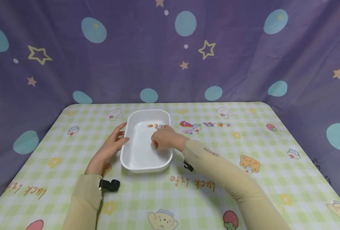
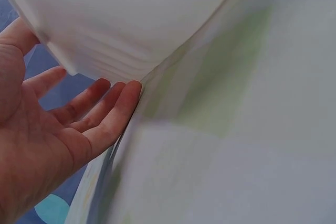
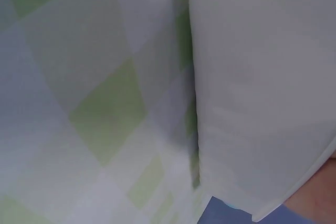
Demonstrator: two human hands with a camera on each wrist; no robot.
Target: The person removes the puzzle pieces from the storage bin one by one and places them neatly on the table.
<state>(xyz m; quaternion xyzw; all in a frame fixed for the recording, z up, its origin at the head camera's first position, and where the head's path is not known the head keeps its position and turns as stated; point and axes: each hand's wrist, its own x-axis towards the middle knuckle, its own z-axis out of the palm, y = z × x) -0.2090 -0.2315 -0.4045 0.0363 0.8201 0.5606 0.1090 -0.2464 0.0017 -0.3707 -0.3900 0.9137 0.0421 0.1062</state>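
A white rectangular tray [image 1: 138, 159] stands on the table. My left hand [image 1: 113, 142] rests against its left side, thumb at the rim; in the left wrist view the spread fingers of the left hand [image 2: 68, 124] touch the outer wall. My right hand [image 1: 165, 138] reaches over the right rim into the tray, fingers curled down and pinching a small piece with a bit of green showing [image 1: 156, 147]; the rest of it is hidden. Small colourful pieces [image 1: 150, 126] lie inside toward the back. In the right wrist view the tray wall [image 3: 257, 87] hides most of the hand.
Right of the tray lie more small colourful pieces: a red one [image 1: 185, 124], a pink one [image 1: 187, 131], a purple group [image 1: 209, 124] and an orange-red group [image 1: 224, 124]. A green checked cloth [image 1: 210, 210] with printed figures covers the table. Behind it hangs a purple curtain [image 1: 146, 64].
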